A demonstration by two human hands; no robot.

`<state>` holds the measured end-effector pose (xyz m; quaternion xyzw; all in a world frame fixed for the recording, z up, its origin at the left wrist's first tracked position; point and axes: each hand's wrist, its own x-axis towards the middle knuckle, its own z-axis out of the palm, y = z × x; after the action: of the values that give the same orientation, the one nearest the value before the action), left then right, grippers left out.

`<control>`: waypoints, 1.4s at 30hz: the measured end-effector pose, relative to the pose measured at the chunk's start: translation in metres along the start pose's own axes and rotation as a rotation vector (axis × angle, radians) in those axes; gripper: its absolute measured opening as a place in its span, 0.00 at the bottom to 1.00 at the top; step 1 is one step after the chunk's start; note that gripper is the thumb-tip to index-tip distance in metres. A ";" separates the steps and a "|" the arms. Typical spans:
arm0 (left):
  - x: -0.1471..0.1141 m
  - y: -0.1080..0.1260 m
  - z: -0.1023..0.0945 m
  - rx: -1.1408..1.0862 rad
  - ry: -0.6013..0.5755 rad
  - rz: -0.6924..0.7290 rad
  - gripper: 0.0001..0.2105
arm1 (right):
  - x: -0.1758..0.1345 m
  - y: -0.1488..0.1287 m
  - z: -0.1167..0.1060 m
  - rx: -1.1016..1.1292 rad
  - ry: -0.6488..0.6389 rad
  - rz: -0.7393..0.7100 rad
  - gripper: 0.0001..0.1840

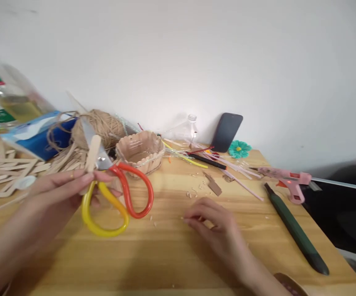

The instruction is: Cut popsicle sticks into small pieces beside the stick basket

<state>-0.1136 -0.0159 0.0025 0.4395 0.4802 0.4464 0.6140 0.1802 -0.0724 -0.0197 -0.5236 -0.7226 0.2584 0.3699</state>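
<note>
My left hand (69,187) is closed around a pair of scissors (134,189) with one red and one yellow handle loop, blades pointing up and away. The same fingers pinch a short wooden craft stick (93,154), upright beside the blades. Low over the wooden table (153,263), my right hand (216,230) has thumb and forefinger pressed together. A tiny pale bit shows at those fingertips, too small to name. Small pale scraps (191,193) lie just beyond this hand, next to a brown piece of card or wood (213,185).
Craft sticks (8,172) are heaped at the left, near a twine ball (100,125) and a blue packet (42,133). Behind stand a small wooden basket (140,152), a clear bottle (191,129) and a phone (227,131). A pink glue gun (289,179) and dark green tool (298,230) lie right.
</note>
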 end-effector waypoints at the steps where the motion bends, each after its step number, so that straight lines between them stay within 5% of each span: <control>1: 0.001 0.003 0.003 0.007 0.053 0.023 0.06 | 0.003 -0.003 0.013 -0.024 -0.078 -0.015 0.07; 6: 0.012 0.007 0.006 -0.072 0.056 0.065 0.06 | 0.019 -0.003 0.045 -0.069 -0.219 -0.074 0.09; 13: 0.018 0.007 0.002 -0.136 0.031 0.116 0.07 | 0.012 0.001 0.035 -0.107 -0.215 -0.090 0.13; 19: 0.017 0.007 0.002 -0.151 0.035 0.109 0.07 | 0.005 0.002 0.037 -0.276 -0.333 -0.207 0.15; 36: 0.017 0.005 0.001 -0.135 0.013 0.127 0.08 | 0.012 0.006 0.044 -0.418 -0.249 -0.264 0.11; 42: 0.017 0.007 0.003 -0.136 0.046 0.154 0.10 | 0.004 0.004 0.024 -0.587 -0.138 -0.226 0.15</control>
<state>-0.1091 0.0021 0.0064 0.4222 0.4276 0.5336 0.5952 0.1629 -0.0672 -0.0360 -0.5058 -0.8432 0.0309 0.1794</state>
